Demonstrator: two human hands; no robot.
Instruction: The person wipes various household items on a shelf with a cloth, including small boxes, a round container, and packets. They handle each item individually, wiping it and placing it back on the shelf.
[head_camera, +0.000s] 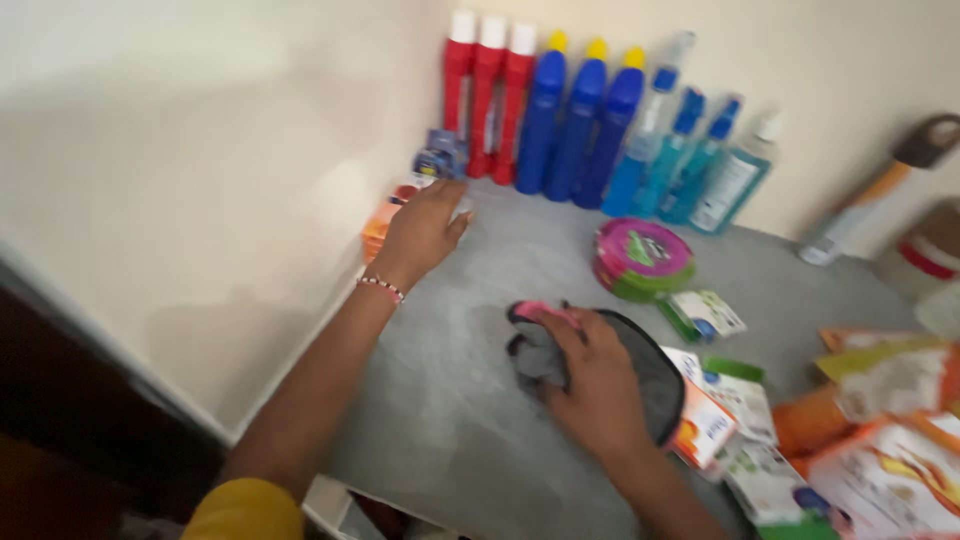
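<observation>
Beside the red bottles (488, 95), the open left hand (425, 228) reaches small packets (440, 157); the right hand (590, 385) presses what looks like a grey cloth (655, 385), calling next for a firm grasp.

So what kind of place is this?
Probably a household storage or shop shelf: rows of red bottles and blue bottles line the wall, with packets piled on the grey surface.
</observation>
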